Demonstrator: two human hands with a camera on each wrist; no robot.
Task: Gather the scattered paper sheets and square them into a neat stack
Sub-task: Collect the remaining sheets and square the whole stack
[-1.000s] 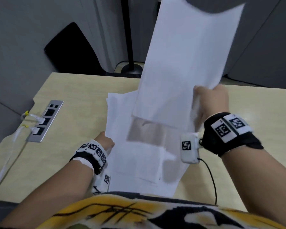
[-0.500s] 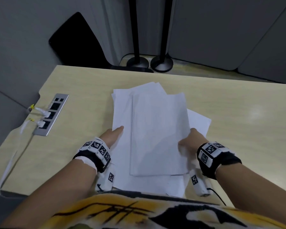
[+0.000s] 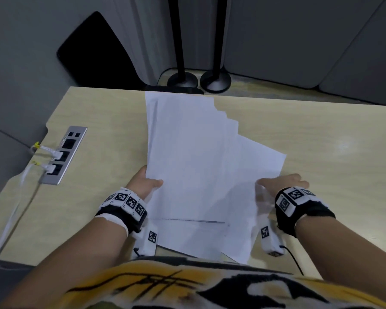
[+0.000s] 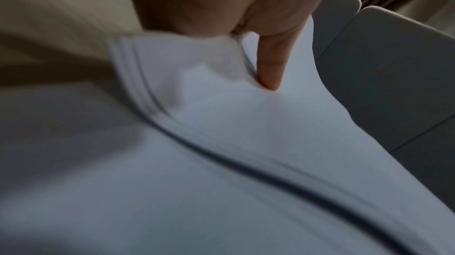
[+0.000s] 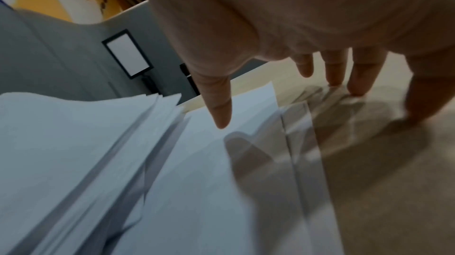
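Note:
Several white paper sheets (image 3: 194,157) lie fanned in a loose pile on the pale wooden table (image 3: 332,141), their far right corners stepped. My left hand (image 3: 147,181) grips the pile's left edge, thumb (image 4: 268,68) on top and fingers hidden beneath; the sheets (image 4: 221,181) bow upward there. At the pile's right edge, my right hand (image 3: 285,181) is spread, palm down. Its straight fingers (image 5: 332,72) touch the table just past the edge of the sheets (image 5: 98,142), and its thumb hovers over the lowest one.
A metal socket strip (image 3: 62,155) with white cables plugged in sits in the table's left side. Two black stand bases (image 3: 183,80) rest on the floor beyond the far edge, with grey partition panels behind. A black cable (image 3: 296,262) trails from my right wrist.
The sheet my right hand held high has come down onto the pile. My left hand has taken hold of the pile's left edge and raised it; my right hand has slid out to the right edge.

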